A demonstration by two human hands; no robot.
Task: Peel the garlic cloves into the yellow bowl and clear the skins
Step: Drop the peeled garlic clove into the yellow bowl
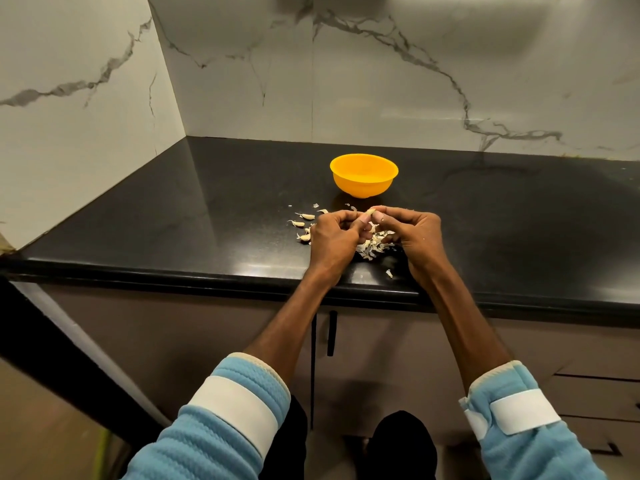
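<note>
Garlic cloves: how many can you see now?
4 cloves: three on the countertop left of the left hand, one pinched between it and the right hand; others may hide beneath.

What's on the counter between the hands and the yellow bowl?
Head view: only a few loose skin scraps on bare counter; nothing else before the yellow bowl.

Open counter (214,209) flanks yellow bowl (363,174); skins (372,247) litter its near side.
</note>
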